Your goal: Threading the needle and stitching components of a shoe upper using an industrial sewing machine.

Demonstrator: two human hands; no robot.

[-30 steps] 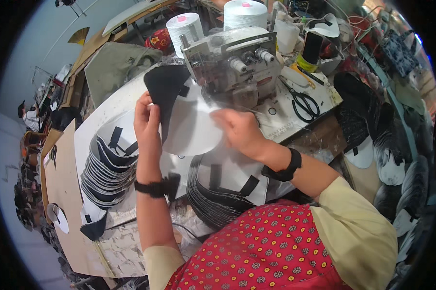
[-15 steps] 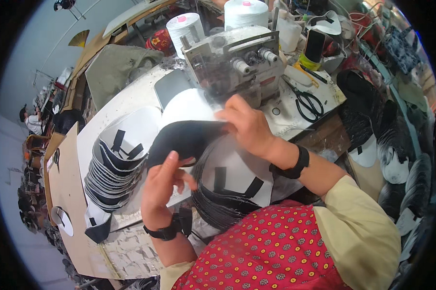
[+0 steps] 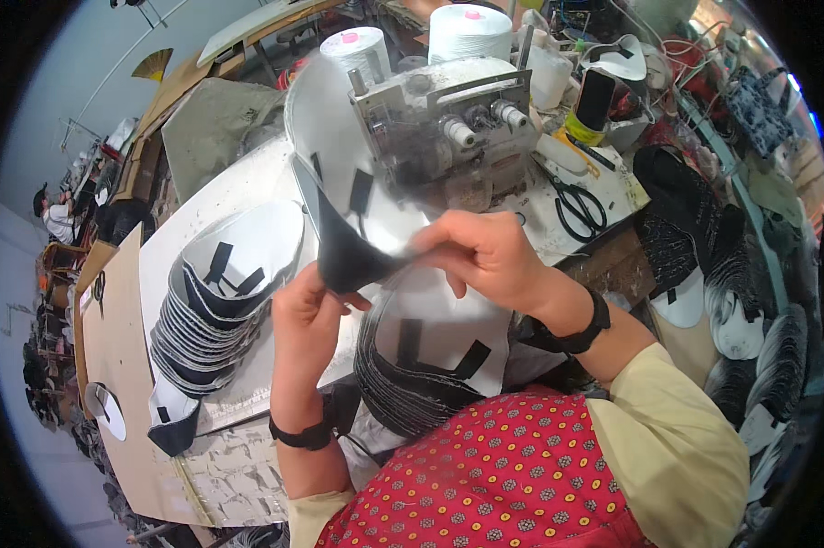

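A curved fabric piece [image 3: 348, 251], dark on one face and white with black strips on the other, is held up between my hands before the sewing machine [image 3: 448, 128]. My left hand [image 3: 307, 306] pinches its lower left edge. My right hand [image 3: 489, 256] grips its right end with thumb and fingers closed; that end is smeared by motion. Below my hands lies a stack of similar pieces [image 3: 444, 338], white on top with black strips. A second stack [image 3: 220, 292] of such pieces stands to the left, its layered edges showing.
Two white thread cones [image 3: 471, 35] stand behind the machine. Black scissors [image 3: 576, 205] lie on its right side, near a phone [image 3: 594, 99] on a yellow stand. More dark and white pieces [image 3: 736, 315] are heaped at far right. A person [image 3: 60, 215] is in the far left background.
The fabric piece has been lifted and turned, so its white face with black strips now shows. My right hand has moved down and slightly right; my left hand stays close to its place.
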